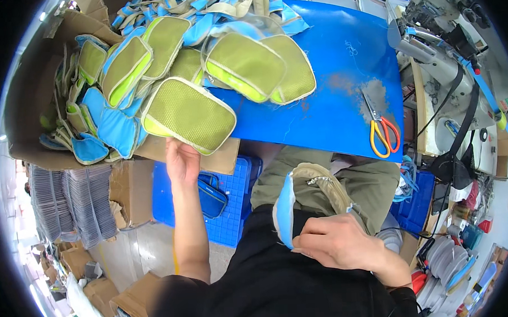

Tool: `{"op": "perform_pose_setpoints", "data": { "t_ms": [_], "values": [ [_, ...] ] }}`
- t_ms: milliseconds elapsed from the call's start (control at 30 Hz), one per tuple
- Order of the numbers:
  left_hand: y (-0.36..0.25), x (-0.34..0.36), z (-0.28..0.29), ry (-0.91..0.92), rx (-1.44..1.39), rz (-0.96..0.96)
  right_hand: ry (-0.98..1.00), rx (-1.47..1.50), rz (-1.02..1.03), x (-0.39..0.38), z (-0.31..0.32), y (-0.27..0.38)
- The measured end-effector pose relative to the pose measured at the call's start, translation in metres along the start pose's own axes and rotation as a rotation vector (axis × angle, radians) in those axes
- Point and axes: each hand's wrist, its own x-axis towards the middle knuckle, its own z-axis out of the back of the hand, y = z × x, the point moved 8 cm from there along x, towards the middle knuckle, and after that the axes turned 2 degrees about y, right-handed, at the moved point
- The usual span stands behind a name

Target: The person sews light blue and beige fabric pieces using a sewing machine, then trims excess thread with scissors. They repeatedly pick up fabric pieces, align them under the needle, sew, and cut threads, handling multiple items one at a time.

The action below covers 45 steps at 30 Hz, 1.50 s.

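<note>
My left hand [183,161] reaches to the table's near left edge, its fingertips closed on the lower edge of a green mesh pouch [191,113] with pale binding. Over my lap, my right hand [337,240] is closed on a zippered pouch piece [284,209], blue on one side, with a beige zipper strip curving above. The fingers hide part of this piece. Several more green mesh pouches [244,62] lie heaped beyond my left hand, and blue fabric pieces [114,128] spill among them.
Orange-and-yellow-handled scissors [384,131] lie on the blue tabletop [339,41] at right. Left, a large cardboard box [33,111] holds pouches. A blue crate [223,230] with a dark blue pouch on it stands below. A sewing machine [454,76] stands at right.
</note>
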Motion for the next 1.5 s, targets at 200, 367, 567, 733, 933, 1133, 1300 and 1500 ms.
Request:
{"op": "perform_pose_setpoints", "data": {
  "t_ms": [200, 367, 567, 733, 933, 1133, 1300, 1500],
  "values": [
    [0.027, -0.023, 0.01, 0.011, -0.198, 0.105, 0.09, 0.129, 0.135, 0.018, 0.001, 0.019],
    [0.077, -0.042, -0.005, -0.024, -0.1, 0.301, -0.006, 0.152, 0.146, 0.038, 0.02, 0.012],
    [0.158, -0.084, -0.069, 0.079, -0.275, 0.623, -0.508, 0.097, -0.038, 0.046, 0.057, -0.059],
    [0.175, -0.07, -0.093, 0.086, 0.009, 0.626, -0.576, 0.109, -0.199, 0.02, 0.055, -0.1],
    [0.123, -0.031, -0.116, 0.169, 0.732, 0.04, -0.747, 0.019, -0.228, 0.004, 0.082, -0.123],
    [0.119, 0.001, -0.16, 0.372, 1.099, 0.063, -0.82, 0.152, -0.377, -0.012, 0.099, -0.147],
    [0.149, 0.011, -0.144, 0.298, 0.712, 0.282, -0.768, 0.238, -0.463, -0.015, 0.094, -0.156],
    [0.102, 0.037, -0.067, -0.349, 0.665, 0.073, -0.757, 0.298, -0.428, -0.022, 0.075, -0.166]
  ]
}}
